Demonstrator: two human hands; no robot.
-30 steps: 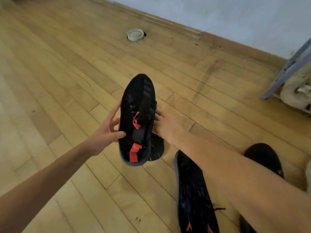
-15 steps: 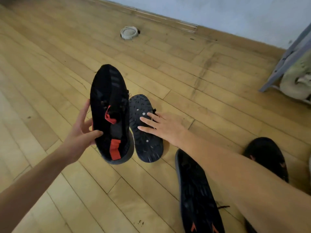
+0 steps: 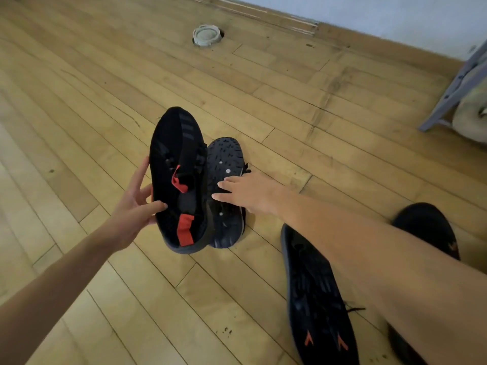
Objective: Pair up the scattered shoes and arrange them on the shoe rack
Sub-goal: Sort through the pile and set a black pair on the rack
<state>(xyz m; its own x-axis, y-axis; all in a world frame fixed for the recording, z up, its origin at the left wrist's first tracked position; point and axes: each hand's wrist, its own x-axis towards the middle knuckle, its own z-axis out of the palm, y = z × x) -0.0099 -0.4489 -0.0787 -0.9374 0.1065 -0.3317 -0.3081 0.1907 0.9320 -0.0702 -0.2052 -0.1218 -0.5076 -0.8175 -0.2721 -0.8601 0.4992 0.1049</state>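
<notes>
My left hand holds a black sneaker with red tabs by its left side, thumb over the collar, toe pointing away. Right beside it a second black sneaker lies sole-up on the wooden floor. My right hand rests flat on that sole with the fingers spread. Another black shoe lies sole-up under my right forearm, with orange arrows on its sole. A further black shoe shows beyond the forearm, partly hidden. The grey shoe rack stands at the right edge.
A pale beige shoe sits low in the rack. A round white floor fitting lies near the far skirting board. Wooden floorboards spread out to the left and ahead.
The held sneaker swung left off the sole-up one, then came back right beside it. My right hand let go of it and now lies flat on the upturned sole.
</notes>
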